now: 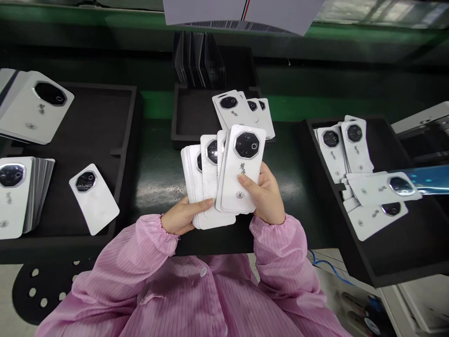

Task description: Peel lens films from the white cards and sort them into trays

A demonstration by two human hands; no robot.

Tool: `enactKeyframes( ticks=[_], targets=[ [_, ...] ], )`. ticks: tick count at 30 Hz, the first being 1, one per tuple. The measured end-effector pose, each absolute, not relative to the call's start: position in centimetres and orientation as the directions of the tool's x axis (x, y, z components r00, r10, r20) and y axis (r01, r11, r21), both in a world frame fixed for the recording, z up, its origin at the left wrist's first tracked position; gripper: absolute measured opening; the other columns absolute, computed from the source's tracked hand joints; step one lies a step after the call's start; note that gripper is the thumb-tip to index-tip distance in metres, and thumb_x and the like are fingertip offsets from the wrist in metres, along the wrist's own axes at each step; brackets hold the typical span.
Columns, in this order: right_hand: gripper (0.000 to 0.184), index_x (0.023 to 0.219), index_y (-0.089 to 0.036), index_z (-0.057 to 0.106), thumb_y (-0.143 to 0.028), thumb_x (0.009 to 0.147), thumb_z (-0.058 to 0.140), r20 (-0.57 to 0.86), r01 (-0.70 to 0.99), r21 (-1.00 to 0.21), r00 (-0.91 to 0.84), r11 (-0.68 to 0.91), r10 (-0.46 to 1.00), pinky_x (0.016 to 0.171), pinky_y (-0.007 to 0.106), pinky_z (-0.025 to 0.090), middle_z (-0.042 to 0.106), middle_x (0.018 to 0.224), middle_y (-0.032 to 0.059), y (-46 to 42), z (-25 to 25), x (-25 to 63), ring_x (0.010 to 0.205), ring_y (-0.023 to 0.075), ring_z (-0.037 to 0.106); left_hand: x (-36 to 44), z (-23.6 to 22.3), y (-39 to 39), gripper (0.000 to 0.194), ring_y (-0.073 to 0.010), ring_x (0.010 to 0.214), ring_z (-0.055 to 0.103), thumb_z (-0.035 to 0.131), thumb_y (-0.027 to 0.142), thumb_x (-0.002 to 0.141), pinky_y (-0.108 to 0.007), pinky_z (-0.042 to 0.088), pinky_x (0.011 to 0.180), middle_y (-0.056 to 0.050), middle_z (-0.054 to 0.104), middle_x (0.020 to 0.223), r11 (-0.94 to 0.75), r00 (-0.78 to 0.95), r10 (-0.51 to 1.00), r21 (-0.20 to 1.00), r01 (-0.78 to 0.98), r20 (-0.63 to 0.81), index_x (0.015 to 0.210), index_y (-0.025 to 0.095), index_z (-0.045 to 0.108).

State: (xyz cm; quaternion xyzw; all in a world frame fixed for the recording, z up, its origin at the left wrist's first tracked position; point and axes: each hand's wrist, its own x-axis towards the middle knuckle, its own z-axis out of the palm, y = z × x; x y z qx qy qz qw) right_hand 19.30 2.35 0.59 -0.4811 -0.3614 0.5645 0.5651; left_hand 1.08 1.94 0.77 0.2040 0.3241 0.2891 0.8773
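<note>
Before my chest I hold a fanned bundle of white phone back covers, each with a dark octagonal camera window. My left hand (187,214) is closed on the left covers (192,187), thumb lying over their faces. Around the right edge of the front covers (229,185) my right hand (268,194) is closed, its thumb pressed on the printed face. The two bundles overlap in the middle. Just beyond them, more white covers (228,106) lie fanned on the edge of a black tray (196,135). Most of my fingers are hidden behind the covers.
At left, a black tray (128,117) holds stacked covers (12,201) and one single cover (96,201). A right-hand tray (366,267) carries loose covers (382,187) and a blue strip (430,179). Dark panels (199,61) stand upright behind. A white sheet (210,11) overhangs the back.
</note>
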Motion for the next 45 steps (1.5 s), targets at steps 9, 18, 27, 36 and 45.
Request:
enactKeyframes(
  ticks=[9,18,27,36,45],
  targets=[
    [0.035,0.105,-0.028,0.053,-0.032,0.074,0.069,-0.13,-0.273,-0.957,0.118,-0.094,0.984,0.089,0.042,0.052,0.064,0.113,0.0017,2.3,0.8,19.2,0.106,0.0235,0.06,1.1,0.6,2.1,0.043,-0.0314,0.114,0.055,0.063,0.018,0.079,-0.047,0.041,0.1,-0.014,0.062,0.121,0.758,0.629,0.627,0.548,-0.354,-0.46,0.121,0.013,0.057],
    [0.03,0.096,-0.027,0.055,-0.039,0.072,0.067,-0.136,-0.313,-0.949,0.285,-0.042,0.949,0.087,0.043,0.052,0.067,0.105,0.0013,2.6,1.0,20.8,0.102,0.0254,0.062,0.7,1.2,2.1,0.04,-0.0321,0.108,0.059,0.062,0.026,0.08,-0.046,0.047,0.093,-0.015,0.063,0.119,0.737,0.672,0.622,0.59,-0.33,-0.401,0.118,0.013,0.058],
    [0.042,0.101,-0.028,0.053,-0.032,0.065,0.075,-0.181,-0.287,-0.948,0.116,-0.141,0.977,0.082,0.043,0.053,0.067,0.102,0.0007,2.3,0.5,20.1,0.093,0.0238,0.064,0.6,0.9,2.0,0.04,-0.0295,0.111,0.057,0.066,0.026,0.078,-0.044,0.044,0.097,-0.013,0.062,0.12,0.677,0.581,0.694,0.661,-0.325,-0.426,0.116,0.016,0.06],
    [0.037,0.102,-0.028,0.052,-0.03,0.07,0.07,-0.162,-0.283,-0.952,0.137,-0.118,0.977,0.082,0.04,0.053,0.064,0.106,0.0007,2.3,0.5,20.2,0.095,0.0218,0.062,0.2,1.1,2.1,0.045,-0.0305,0.11,0.058,0.071,0.017,0.072,-0.045,0.044,0.097,-0.012,0.064,0.118,0.676,0.588,0.692,0.662,-0.325,-0.418,0.116,0.016,0.061],
    [0.044,0.114,-0.03,0.047,-0.028,0.073,0.065,0.029,-0.251,-0.959,0.384,0.134,0.923,0.087,0.036,0.05,0.06,0.114,0.0013,2.2,0.1,20.0,0.102,0.0203,0.059,-0.8,2.5,1.9,0.036,-0.0318,0.108,0.059,0.066,0.017,0.075,-0.045,0.048,0.091,-0.014,0.065,0.115,0.638,0.644,0.695,0.686,-0.349,-0.319,0.111,0.014,0.064]
  ],
)
